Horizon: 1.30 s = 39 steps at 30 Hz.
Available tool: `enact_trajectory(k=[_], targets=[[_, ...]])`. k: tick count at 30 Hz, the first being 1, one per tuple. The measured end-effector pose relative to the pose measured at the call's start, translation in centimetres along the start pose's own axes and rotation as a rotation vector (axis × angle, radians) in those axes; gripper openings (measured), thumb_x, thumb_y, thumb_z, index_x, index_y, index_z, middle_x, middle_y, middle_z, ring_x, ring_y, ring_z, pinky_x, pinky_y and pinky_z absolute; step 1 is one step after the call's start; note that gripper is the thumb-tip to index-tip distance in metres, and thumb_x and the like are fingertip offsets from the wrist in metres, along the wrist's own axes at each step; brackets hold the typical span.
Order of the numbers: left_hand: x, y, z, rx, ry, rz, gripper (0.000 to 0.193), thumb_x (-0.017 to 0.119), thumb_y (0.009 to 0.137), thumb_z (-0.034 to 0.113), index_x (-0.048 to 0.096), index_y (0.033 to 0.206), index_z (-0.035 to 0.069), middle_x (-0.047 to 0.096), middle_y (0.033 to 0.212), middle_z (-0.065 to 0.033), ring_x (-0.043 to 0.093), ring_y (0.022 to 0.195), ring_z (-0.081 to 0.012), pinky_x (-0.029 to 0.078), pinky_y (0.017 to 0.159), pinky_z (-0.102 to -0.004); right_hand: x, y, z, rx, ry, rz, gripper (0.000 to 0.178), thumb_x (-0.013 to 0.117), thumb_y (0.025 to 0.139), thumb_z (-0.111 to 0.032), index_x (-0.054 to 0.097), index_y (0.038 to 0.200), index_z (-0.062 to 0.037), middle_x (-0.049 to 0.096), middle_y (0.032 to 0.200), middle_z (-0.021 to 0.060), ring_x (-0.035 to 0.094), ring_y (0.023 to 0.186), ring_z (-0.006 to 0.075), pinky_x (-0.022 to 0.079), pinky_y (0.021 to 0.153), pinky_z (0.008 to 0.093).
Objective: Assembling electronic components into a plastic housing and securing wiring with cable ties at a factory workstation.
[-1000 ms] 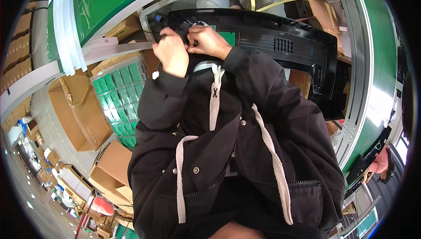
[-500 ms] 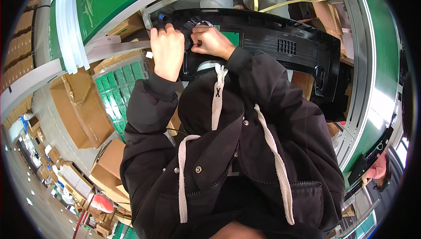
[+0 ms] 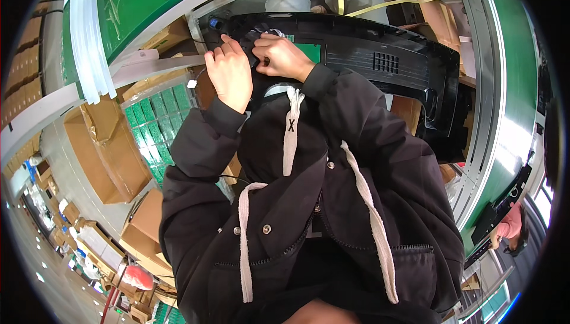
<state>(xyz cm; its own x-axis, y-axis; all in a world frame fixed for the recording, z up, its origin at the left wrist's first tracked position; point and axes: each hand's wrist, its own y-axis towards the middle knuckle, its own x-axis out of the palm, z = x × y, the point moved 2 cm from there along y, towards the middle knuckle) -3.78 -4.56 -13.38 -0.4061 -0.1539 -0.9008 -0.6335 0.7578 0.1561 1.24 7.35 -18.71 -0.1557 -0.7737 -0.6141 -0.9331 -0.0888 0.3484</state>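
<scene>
A long black plastic housing (image 3: 362,65) lies in front of me, with a vent grille on its right part and a green circuit board (image 3: 310,52) set in it. Over its left end, my left hand (image 3: 230,74) has its fingers curled, the index finger raised a little; whatever they hold is hidden. Close beside it, my right hand (image 3: 281,58) is closed in a pinch at a dark bundle (image 3: 261,32), perhaps cables; its fingertips hide what they grip. A white connector (image 3: 191,84) on a thin dark wire hangs left of my left hand.
A green work surface (image 3: 142,9) with a pale metal edge is at the far left; another green surface (image 3: 513,104) runs along the right. Cardboard boxes (image 3: 110,152) and a crate of green boards (image 3: 155,125) stand to the left. Yellow straps (image 3: 404,4) cross the back.
My left hand has turned and dropped slightly, its index finger lifting. The white connector has swung down and left, showing more wire. My right hand stays at nearly the same spot.
</scene>
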Motion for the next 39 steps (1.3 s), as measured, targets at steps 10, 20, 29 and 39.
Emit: enact_trajectory(k=[10, 20, 29, 39], targets=[[-2.9, 0.7, -0.2, 0.142, 0.160, 0.026, 0.043, 0.049, 0.081, 0.011, 0.050, 0.120, -0.006, 0.061, 0.100, -0.0135, 0.053, 0.106, -0.0230, 0.037, 0.098, -0.0358, -4.2, 0.0, -2.0, -0.056, -0.100, 0.106, 0.015, 0.066, 0.062, -0.010, 0.053, 0.068, -0.0073, 0.052, 0.072, 0.0056, 0.053, 0.074, 0.0264, 0.044, 0.064, 0.0370], [1.4, -9.2, -2.5, -0.192, -0.601, 0.275, 0.036, 0.053, 0.082, 0.003, 0.051, 0.118, 0.001, 0.055, 0.116, -0.0144, 0.054, 0.108, -0.0285, 0.042, 0.093, -0.0350, -23.3, -15.1, 0.1, 0.611, -0.927, 0.308, 0.034, 0.073, 0.064, -0.019, 0.058, 0.093, -0.0109, 0.057, 0.092, 0.0044, 0.055, 0.087, 0.0241, 0.041, 0.072, 0.0371], [5.8, -9.1, -2.8, -0.638, -2.432, -0.533, 0.052, 0.054, 0.088, 0.016, 0.037, 0.133, -0.003, 0.048, 0.130, -0.0098, 0.046, 0.119, -0.0209, 0.036, 0.100, -0.0310, -26.5, -15.3, 6.2, 0.491, -0.982, 0.163, 0.040, 0.076, 0.062, -0.038, 0.055, 0.080, -0.0089, 0.056, 0.076, 0.0035, 0.057, 0.076, 0.0243, 0.044, 0.066, 0.0381], [-5.4, -18.1, -11.2, -0.717, -2.001, -0.014, 0.087, 0.049, 0.056, 0.003, 0.029, 0.141, -0.001, 0.034, 0.142, -0.0158, 0.034, 0.130, -0.0280, 0.027, 0.106, -0.0333, -25.5, -13.8, -11.4, 0.244, -0.945, 0.218, 0.023, 0.073, 0.065, -0.020, 0.054, 0.073, -0.0077, 0.060, 0.076, 0.0054, 0.059, 0.070, 0.0232, 0.048, 0.061, 0.0329]])
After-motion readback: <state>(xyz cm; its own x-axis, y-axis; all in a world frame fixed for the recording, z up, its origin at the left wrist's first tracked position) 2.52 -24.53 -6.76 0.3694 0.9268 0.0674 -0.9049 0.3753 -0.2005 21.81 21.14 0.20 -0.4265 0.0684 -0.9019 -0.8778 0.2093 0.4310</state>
